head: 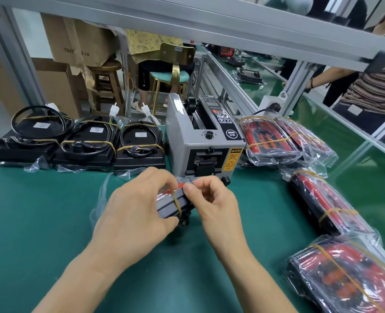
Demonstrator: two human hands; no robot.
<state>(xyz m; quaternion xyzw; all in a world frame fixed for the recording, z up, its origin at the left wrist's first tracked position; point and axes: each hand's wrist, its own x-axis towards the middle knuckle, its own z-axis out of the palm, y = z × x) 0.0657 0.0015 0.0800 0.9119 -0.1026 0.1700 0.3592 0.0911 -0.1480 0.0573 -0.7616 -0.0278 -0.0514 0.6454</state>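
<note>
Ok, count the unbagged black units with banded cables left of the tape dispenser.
3 black units in a row along the table's back edge: one far left, one middle, one beside the tape dispenser. Others may lie hidden beneath.

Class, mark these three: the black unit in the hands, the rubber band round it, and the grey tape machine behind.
black unit (167, 208), head view, its meshed side face.
rubber band (176, 203), head view, the stretch crossing that side.
grey tape machine (196, 141), head view, its top panel.

The tape dispenser (204, 141) stands between unbagged units (139, 147) and bagged units (270, 141).
</note>
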